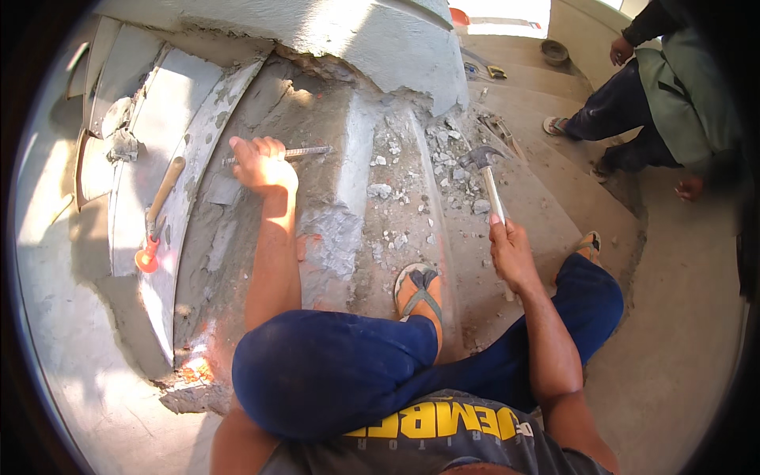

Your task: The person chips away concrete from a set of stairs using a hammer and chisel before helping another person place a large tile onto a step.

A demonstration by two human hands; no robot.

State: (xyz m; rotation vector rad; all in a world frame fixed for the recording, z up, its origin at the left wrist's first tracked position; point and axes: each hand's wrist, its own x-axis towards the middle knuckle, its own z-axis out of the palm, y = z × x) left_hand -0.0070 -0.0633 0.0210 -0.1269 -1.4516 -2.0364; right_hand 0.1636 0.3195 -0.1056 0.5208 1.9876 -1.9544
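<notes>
My left hand (267,165) is closed around a ribbed steel rod (309,151), which looks like a chisel. The rod lies nearly level, its right end close to the pale, chipped edge of a concrete step (354,150). Off to the right, my right hand (513,255) grips a claw hammer (492,186) by its light handle, head pointing away from me. The hammer head is over broken concrete bits, apart from the rod. Grey rubble (380,191) is scattered between the two hands. Whether the rod's tip touches the concrete I cannot tell.
A wooden-handled tool (165,190) with a red end rests on curved boards (170,103) at left. A chipped white wall (380,47) stands ahead. Farther right are a yellow-handled saw (496,72), a dark bucket (554,52) and another person (673,95) on the steps.
</notes>
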